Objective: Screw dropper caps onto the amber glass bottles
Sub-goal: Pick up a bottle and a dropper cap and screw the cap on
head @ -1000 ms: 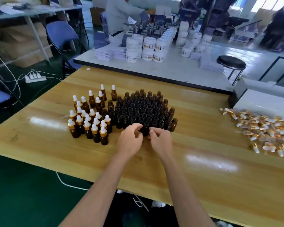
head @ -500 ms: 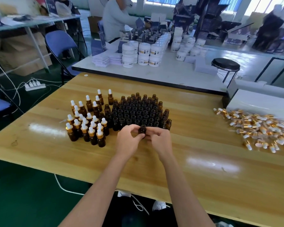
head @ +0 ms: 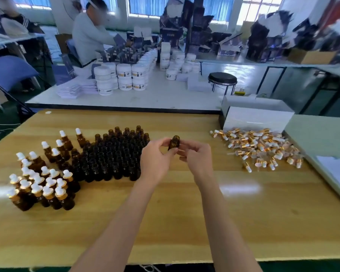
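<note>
Head view. At the lower left of the frame stand the capped bottles (head: pixel 43 185), white bulbs up, in a loose group on the bench (head: pixel 165 222). Just right of them, a dense block of uncapped bottles (head: pixel 114 154) fills the centre left.

A second ago both hands worked low at the near edge of that block. Now one bottle (head: pixel 174 142) has been lifted clear of it and is held above the bench at frame centre, just right of the block. Its neck is bare. This suggests the picking step is done and the capping step not yet begun.

The left hand (head: pixel 157 160) reaches in from the lower centre with forearm extended and wrist raised. Its grip is clamped on the bottle, with the thumb low on the glass and the fingers curled over the left side. The right hand (head: pixel 196 156) mirrors it from the right, and its curled fingertips pinch the bottle's other side. Neither hand holds a cap.

At the centre right lies the heap of dropper caps (head: pixel 263 148), gold collars and white bulbs, well apart from both hands. A white box (head: pixel 257 118) stands behind the heap. The right hand would probably have to let go and fetch a cap.
</note>
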